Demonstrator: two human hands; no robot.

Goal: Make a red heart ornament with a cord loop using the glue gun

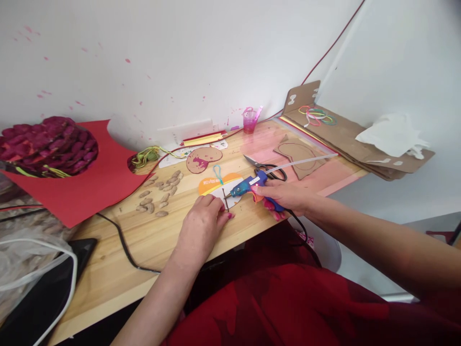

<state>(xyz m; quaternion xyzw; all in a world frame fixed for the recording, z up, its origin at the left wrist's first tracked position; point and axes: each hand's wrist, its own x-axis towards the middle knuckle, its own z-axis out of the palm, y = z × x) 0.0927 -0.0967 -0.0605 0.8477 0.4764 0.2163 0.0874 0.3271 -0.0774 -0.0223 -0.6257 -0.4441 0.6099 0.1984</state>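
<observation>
My right hand is wrapped round the handle of a blue glue gun, whose nozzle points left at a thin dark stick. My left hand pinches that stick, holding it against an orange and white paper piece on the wooden table. A small blue loop lies on the paper piece. Black scissors and a clear glue stick sit just behind the gun.
Several peanut shells lie left of the paper. A red sheet holds a purple shell cluster. Cardboard with rubber bands, a tissue, a pink cup, a brown disc, a black cable.
</observation>
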